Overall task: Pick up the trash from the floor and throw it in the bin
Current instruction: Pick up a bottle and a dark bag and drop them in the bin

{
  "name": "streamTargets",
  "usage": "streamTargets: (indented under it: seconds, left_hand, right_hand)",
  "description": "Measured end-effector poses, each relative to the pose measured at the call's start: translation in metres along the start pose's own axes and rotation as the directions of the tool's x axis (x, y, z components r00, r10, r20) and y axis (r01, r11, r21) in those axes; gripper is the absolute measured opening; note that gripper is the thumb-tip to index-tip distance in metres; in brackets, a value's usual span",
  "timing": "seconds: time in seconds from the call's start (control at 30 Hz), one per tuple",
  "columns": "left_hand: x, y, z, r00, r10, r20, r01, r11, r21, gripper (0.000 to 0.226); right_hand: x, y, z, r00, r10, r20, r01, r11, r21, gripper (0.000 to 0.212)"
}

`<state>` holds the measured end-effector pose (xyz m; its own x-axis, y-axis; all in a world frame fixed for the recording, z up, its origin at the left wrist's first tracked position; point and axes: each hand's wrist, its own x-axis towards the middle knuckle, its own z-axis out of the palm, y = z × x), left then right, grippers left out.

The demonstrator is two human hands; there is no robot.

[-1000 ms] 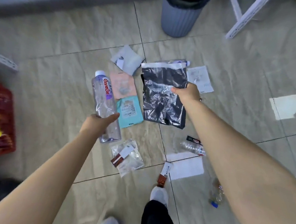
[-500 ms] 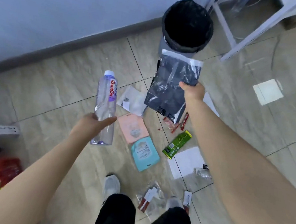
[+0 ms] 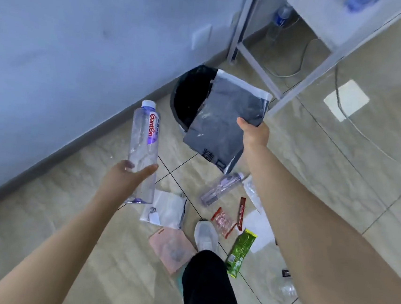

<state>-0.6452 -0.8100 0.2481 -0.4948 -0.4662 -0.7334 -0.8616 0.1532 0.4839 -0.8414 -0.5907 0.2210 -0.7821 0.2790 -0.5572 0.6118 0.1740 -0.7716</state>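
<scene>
My left hand [image 3: 128, 178] grips the lower part of an upright clear plastic bottle [image 3: 143, 146] with a white cap and red lettering, left of the bin. My right hand [image 3: 254, 133] holds a dark grey plastic bag [image 3: 224, 122] by its right edge; the bag hangs over the right half of the bin's mouth. The bin [image 3: 190, 97] has a black liner and stands by the wall. Still on the floor lie a second clear bottle [image 3: 220, 188], a white pouch [image 3: 164, 209], a pink packet [image 3: 171, 248], red wrappers [image 3: 223, 221] and a green wrapper [image 3: 240, 252].
A blue-white wall [image 3: 70, 41] runs along the left. A white metal table frame [image 3: 250, 56] stands right behind the bin, with a cable [image 3: 345, 112] trailing over the tiles. My white shoe [image 3: 206, 235] and black trouser leg [image 3: 210, 290] are among the litter.
I have stepped toward the bin. Both hands moved forward with their loads; the dark bag, earlier in front of the bin, now hangs over its opening. More litter shows on the floor.
</scene>
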Motion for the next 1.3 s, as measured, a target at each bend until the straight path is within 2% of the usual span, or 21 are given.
streamTargets:
  seconds: [0.13, 0.2, 0.23, 0.33, 0.37, 0.4, 0.47, 0.57, 0.7, 0.8, 0.93, 1.07, 1.2, 1.3]
  left_hand:
    - [0.046, 0.07, 0.009, 1.0, 0.009, 0.023, -0.01, 0.999, 0.047, 0.077]
    - [0.071, 0.099, 0.016, 0.999, 0.005, 0.035, -0.008, 0.997, 0.072, 0.078]
    - [0.083, 0.112, 0.02, 0.999, 0.006, 0.047, -0.01, 0.996, 0.085, 0.079]
    - [0.115, 0.14, 0.036, 0.995, 0.004, 0.098, -0.018, 0.989, 0.149, 0.084]
    - [0.128, 0.147, 0.042, 0.993, -0.001, 0.119, -0.022, 0.982, 0.187, 0.084]
    - [0.14, 0.154, 0.048, 0.99, -0.007, 0.14, -0.024, 0.975, 0.221, 0.083]
    - [0.165, 0.164, 0.058, 0.983, -0.042, 0.178, -0.006, 0.966, 0.258, 0.084]
    - [0.198, 0.164, 0.068, 0.974, -0.082, 0.212, 0.014, 0.952, 0.305, 0.091]
    - [0.214, 0.153, 0.07, 0.97, -0.118, 0.211, 0.023, 0.914, 0.404, 0.09]
    - [0.216, 0.151, 0.071, 0.97, -0.09, 0.224, -0.005, 0.92, 0.391, 0.089]
    - [0.217, 0.159, 0.074, 0.986, -0.02, 0.166, -0.016, 0.978, 0.208, 0.084]
    - [0.211, 0.17, 0.072, 0.981, 0.014, 0.193, -0.04, 0.99, 0.132, 0.084]
    - [0.2, 0.183, 0.061, 0.971, 0.066, 0.229, -0.113, 0.973, 0.199, 0.085]
    - [0.189, 0.189, 0.048, 0.961, 0.085, 0.265, -0.172, 0.93, 0.325, 0.084]
  right_hand:
    - [0.057, -0.041, 0.021, 0.999, 0.0, -0.044, -0.003, 0.998, -0.058, 0.039]
    - [0.084, -0.056, 0.032, 0.999, -0.015, -0.037, 0.012, 0.996, -0.084, 0.032]
    - [0.096, -0.06, 0.037, 0.999, -0.021, -0.029, 0.017, 0.994, -0.108, 0.021]
    - [0.125, -0.06, 0.05, 0.999, -0.034, 0.013, 0.036, 0.982, -0.187, 0.029]
    - [0.134, -0.057, 0.055, 0.999, -0.038, 0.011, 0.04, 0.976, -0.214, 0.02]
    - [0.141, -0.054, 0.058, 0.999, -0.052, 0.006, 0.052, 0.971, -0.232, 0.012]
    - [0.157, -0.047, 0.065, 0.997, -0.07, -0.021, 0.062, 0.967, -0.246, 0.021]
    - [0.181, -0.038, 0.077, 0.986, -0.146, -0.078, 0.117, 0.947, -0.298, 0.019]
    - [0.204, -0.031, 0.093, 0.971, -0.235, -0.034, 0.203, 0.895, -0.396, 0.01]
    - [0.21, -0.031, 0.102, 0.974, -0.218, 0.063, 0.222, 0.855, -0.468, 0.026]
    - [0.209, -0.031, 0.103, 0.974, -0.159, 0.163, 0.22, 0.843, -0.491, 0.042]
    - [0.204, -0.035, 0.093, 0.965, -0.115, 0.234, 0.228, 0.809, -0.542, 0.053]
    - [0.187, -0.043, 0.086, 0.95, -0.057, 0.308, 0.233, 0.784, -0.575, 0.078]
    - [0.164, -0.055, 0.081, 0.949, -0.003, 0.316, 0.185, 0.816, -0.547, 0.082]
